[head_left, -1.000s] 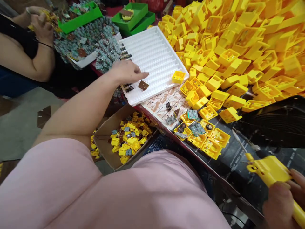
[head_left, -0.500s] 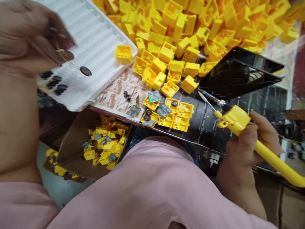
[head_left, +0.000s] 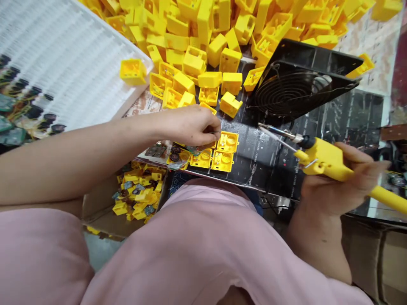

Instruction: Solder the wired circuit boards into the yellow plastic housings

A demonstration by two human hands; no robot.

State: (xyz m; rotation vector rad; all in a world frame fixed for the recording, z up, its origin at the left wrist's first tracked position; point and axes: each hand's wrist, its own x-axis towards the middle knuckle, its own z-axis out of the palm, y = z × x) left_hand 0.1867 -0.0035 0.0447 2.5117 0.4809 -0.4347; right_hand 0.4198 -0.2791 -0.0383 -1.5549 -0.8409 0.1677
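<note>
The left hand, at the center of the frame, is curled with its fingertips turned down above a cluster of open yellow cases; its fingers hide whatever lies beneath, so I cannot tell whether it grips anything. The right hand, at right, is closed around a yellow soldering gun, its metal tip pointing toward the upper left over the black-covered desk.

The open cases sit together near the front edge of the desk. At their left are two dark round discs and, just beyond, a gray board. Above the gun stands a black fan, tilted, with a ringed guard.

A heap of yellow cases fills the top of the frame. A ridged white tray spans the upper left, with a single yellow case at its right corner and black round parts with wires along its lower left. Below the desk, at lower left, a cardboard box holds yellow pieces and small boards.
</note>
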